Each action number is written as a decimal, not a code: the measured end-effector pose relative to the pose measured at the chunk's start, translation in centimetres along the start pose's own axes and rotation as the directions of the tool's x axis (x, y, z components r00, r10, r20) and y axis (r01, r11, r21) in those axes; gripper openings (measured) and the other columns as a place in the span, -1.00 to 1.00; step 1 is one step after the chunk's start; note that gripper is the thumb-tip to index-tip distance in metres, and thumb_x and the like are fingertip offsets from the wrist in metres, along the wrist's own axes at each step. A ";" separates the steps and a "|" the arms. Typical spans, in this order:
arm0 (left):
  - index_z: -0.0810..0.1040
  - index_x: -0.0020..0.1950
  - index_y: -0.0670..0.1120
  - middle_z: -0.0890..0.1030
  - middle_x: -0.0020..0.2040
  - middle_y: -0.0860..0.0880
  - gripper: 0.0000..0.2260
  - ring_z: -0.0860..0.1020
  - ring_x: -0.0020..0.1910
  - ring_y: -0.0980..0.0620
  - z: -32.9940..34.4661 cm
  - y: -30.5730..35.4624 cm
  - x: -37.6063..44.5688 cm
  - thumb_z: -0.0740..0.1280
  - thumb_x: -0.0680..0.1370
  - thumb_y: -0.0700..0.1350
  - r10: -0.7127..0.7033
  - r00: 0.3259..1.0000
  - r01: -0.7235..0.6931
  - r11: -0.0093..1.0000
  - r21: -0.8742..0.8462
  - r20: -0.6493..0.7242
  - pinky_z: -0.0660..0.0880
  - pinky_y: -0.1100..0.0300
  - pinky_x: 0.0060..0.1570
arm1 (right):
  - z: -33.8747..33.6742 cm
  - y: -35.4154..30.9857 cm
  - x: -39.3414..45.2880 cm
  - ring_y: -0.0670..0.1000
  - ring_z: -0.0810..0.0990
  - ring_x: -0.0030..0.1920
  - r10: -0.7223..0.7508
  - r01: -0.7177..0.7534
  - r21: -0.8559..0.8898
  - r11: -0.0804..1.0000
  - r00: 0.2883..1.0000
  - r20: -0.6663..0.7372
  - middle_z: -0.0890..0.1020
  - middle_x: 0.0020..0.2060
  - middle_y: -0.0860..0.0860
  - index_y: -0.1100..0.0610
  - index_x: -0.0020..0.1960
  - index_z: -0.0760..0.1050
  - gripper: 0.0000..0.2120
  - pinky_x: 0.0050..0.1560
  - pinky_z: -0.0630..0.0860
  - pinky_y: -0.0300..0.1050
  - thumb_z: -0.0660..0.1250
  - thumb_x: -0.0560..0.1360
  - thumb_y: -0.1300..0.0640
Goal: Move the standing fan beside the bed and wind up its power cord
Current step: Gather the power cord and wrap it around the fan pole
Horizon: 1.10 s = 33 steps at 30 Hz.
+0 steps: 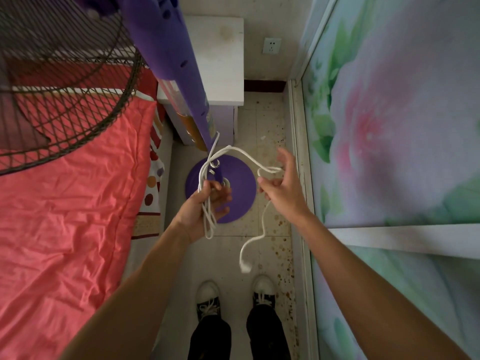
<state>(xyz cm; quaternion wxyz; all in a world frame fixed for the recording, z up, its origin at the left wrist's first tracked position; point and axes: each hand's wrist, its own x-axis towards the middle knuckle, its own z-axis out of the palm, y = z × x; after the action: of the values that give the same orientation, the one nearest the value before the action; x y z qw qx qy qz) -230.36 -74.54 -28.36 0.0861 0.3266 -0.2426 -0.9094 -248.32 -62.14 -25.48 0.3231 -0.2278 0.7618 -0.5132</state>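
The purple standing fan (179, 74) stands between the bed (65, 216) and the wall, its round base (239, 183) on the floor and its dark wire grille (65, 81) at the upper left over the bed. My left hand (205, 206) is closed around several loops of the white power cord (207, 219) above the base. From there the cord arcs over to my right hand (280, 188), which pinches it between thumb and fingers. The rest of the cord hangs below that hand, and the white plug (245, 267) dangles above my shoes.
A white nightstand (220, 61) stands behind the fan, with a wall socket (271, 46) beside it. A floral sliding panel (389, 126) runs along the right. My two shoes (235, 294) stand on the stained tile floor in the narrow aisle.
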 end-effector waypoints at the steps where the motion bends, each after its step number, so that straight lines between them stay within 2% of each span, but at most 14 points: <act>1: 0.59 -0.13 -0.05 0.67 0.14 -0.13 -0.71 0.63 0.12 -0.07 0.3 -0.1 0.1 0.17 0.61 0.07 0.004 1.000 -0.004 1.000 -0.005 -0.011 0.54 0.02 0.04 | 0.4 0.3 -0.5 0.02 0.67 -0.30 0.100 -0.101 0.067 0.993 0.995 0.017 0.38 0.38 -0.08 -0.03 0.50 0.17 -0.33 -0.30 0.53 -0.24 0.40 0.52 0.25; 4: 0.54 -0.10 -0.03 0.54 0.38 -0.15 -0.73 0.47 0.40 -0.10 1.6 -0.3 0.1 0.16 0.59 0.09 0.003 1.000 -0.003 1.000 -0.026 -0.012 0.39 -0.05 0.29 | 0.9 1.5 -1.6 0.05 0.64 -0.32 0.372 -0.442 0.273 0.854 0.887 0.274 0.67 0.10 0.09 0.16 0.41 0.32 -0.51 -0.30 0.49 -0.12 0.37 0.53 0.29; 6: 0.54 -0.11 -0.03 0.51 0.41 -0.16 -0.72 0.42 0.44 -0.11 2.3 -0.3 0.0 0.14 0.60 0.09 0.010 1.000 -0.010 0.998 -0.066 -0.004 0.28 -0.09 0.41 | 1.0 2.0 -2.0 0.04 0.62 -0.31 0.404 -0.586 0.423 0.691 0.798 0.446 0.71 -0.07 0.14 0.21 0.22 0.48 -0.70 -0.28 0.48 -0.11 0.35 0.51 0.37; 8: 0.55 -0.14 -0.04 0.49 0.42 -0.16 -0.68 0.40 0.45 -0.12 2.7 -0.3 -0.2 0.13 0.62 0.10 0.014 1.000 -0.013 0.993 -0.115 0.011 0.23 -0.12 0.46 | 1.0 2.3 -2.4 0.02 0.63 -0.28 0.375 -0.658 0.523 0.542 0.746 0.550 0.68 -0.17 0.09 0.19 0.09 0.54 -0.77 -0.28 0.53 -0.10 0.32 0.50 0.42; 10: 0.54 -0.15 -0.04 0.48 0.43 -0.17 -0.66 0.39 0.46 -0.13 3.0 -0.5 -0.1 0.10 0.64 0.10 0.011 1.000 -0.009 0.989 -0.149 0.013 0.23 -0.12 0.45 | 1.2 2.3 -2.6 0.03 0.64 -0.27 0.361 -0.641 0.541 0.545 0.761 0.538 0.62 -0.23 0.07 0.15 0.06 0.56 -0.75 -0.30 0.56 -0.09 0.30 0.50 0.44; 11: 0.53 -0.15 -0.05 0.48 0.43 -0.17 -0.66 0.40 0.46 -0.14 3.1 -0.6 -0.1 0.10 0.64 0.10 0.009 1.000 -0.008 0.987 -0.162 0.005 0.26 -0.11 0.43 | 1.4 2.3 -2.6 0.05 0.66 -0.27 0.372 -0.591 0.498 0.635 0.799 0.473 0.63 -0.24 0.05 0.11 0.08 0.57 -0.72 -0.33 0.56 -0.09 0.28 0.52 0.43; 13: 0.55 -0.15 -0.05 0.51 0.41 -0.17 -0.69 0.41 0.44 -0.14 3.2 -0.7 0.1 0.15 0.60 0.10 0.017 1.000 -0.019 0.986 -0.164 -0.019 0.33 -0.09 0.36 | 1.7 2.4 -2.7 0.08 0.70 -0.30 0.353 -0.410 0.215 0.887 0.899 0.258 0.67 -0.17 0.02 0.04 0.18 0.51 -0.70 -0.42 0.52 -0.14 0.23 0.57 0.36; 15: 0.56 -0.15 -0.05 0.52 0.39 -0.16 -0.71 0.43 0.43 -0.13 3.2 -0.7 0.1 0.18 0.59 0.09 0.019 1.000 -0.021 0.990 -0.140 -0.013 0.32 -0.11 0.39 | 2.0 2.7 -3.0 0.08 0.67 -0.34 0.190 -0.171 -0.154 0.973 0.976 0.111 0.64 -0.13 0.07 0.12 0.23 0.39 -0.74 -0.42 0.47 -0.16 0.20 0.58 0.33; 17: 0.56 -0.14 -0.05 0.51 0.40 -0.16 -0.72 0.44 0.43 -0.11 3.3 -0.6 0.1 0.17 0.61 0.07 0.026 0.999 -0.022 0.990 -0.137 0.031 0.30 -0.11 0.41 | 2.4 3.6 -3.4 -0.01 0.55 -0.34 0.008 0.059 -0.423 0.904 0.988 0.154 0.58 -0.22 0.05 0.19 0.21 0.34 -0.74 -0.33 0.43 -0.16 0.24 0.55 0.36; 20: 0.58 -0.09 -0.07 0.56 0.34 -0.18 -0.77 0.52 0.34 -0.11 3.5 -0.5 0.3 0.21 0.60 0.01 0.015 0.999 -0.011 0.997 -0.079 0.052 0.45 -0.09 0.28 | 2.8 4.5 -3.9 0.02 0.56 -0.24 0.044 0.100 -0.607 0.788 0.975 0.218 0.57 -0.13 0.08 0.20 0.32 0.28 -0.65 -0.28 0.49 -0.10 0.23 0.56 0.27; 22: 0.63 -0.04 -0.09 0.62 0.13 -0.15 -0.78 0.62 0.07 -0.07 3.3 -0.4 0.4 0.23 0.61 -0.03 -0.009 1.000 0.009 1.000 -0.010 0.003 0.56 -0.04 0.10 | 3.0 5.1 -4.4 0.13 0.61 -0.13 0.061 0.176 -0.711 0.681 0.954 0.294 0.57 0.01 0.15 0.19 0.45 0.21 -0.56 -0.15 0.57 0.05 0.19 0.59 0.22; 26: 0.63 0.09 -0.11 0.52 -0.17 -0.06 -0.78 0.46 -0.31 0.07 2.9 0.0 0.5 0.19 0.66 -0.11 0.003 0.995 -0.001 1.000 0.022 -0.098 0.53 0.17 -0.26 | 2.6 5.7 -6.0 0.03 0.58 -0.28 -0.068 0.419 -0.665 0.618 0.871 0.486 0.59 -0.05 0.05 0.10 0.30 0.31 -0.73 -0.32 0.52 -0.04 0.13 0.62 0.10; 29: 0.58 -0.03 -0.06 0.44 -0.28 -0.02 -0.82 0.34 -0.40 0.11 3.3 0.0 0.6 0.20 0.66 -0.13 0.042 0.981 -0.050 0.998 -0.033 -0.190 0.39 0.27 -0.45 | 2.2 6.2 -6.9 0.00 0.55 -0.30 -0.083 0.514 -0.608 0.605 0.800 0.594 0.57 -0.12 -0.02 0.08 0.17 0.36 -0.65 -0.28 0.52 -0.06 0.04 0.63 -0.17; 33: 0.56 -0.27 0.00 0.39 -0.45 0.04 -0.70 0.29 -0.53 0.12 3.8 -0.5 1.1 0.23 0.65 -0.03 0.045 0.920 -0.067 0.997 -0.043 -0.388 0.29 0.27 -0.59 | 3.3 6.3 -8.2 -0.03 0.53 -0.36 -0.063 0.580 -0.582 0.569 0.737 0.673 0.61 -0.26 0.00 0.11 0.12 0.42 -0.63 -0.22 0.47 -0.08 -0.02 0.67 -0.13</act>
<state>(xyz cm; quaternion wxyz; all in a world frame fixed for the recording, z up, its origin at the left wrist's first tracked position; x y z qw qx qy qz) -233.64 -72.95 -26.66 0.1674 0.4901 -0.2049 -0.8305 -240.36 -56.33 -30.10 0.3070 -0.6305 0.7061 -0.0978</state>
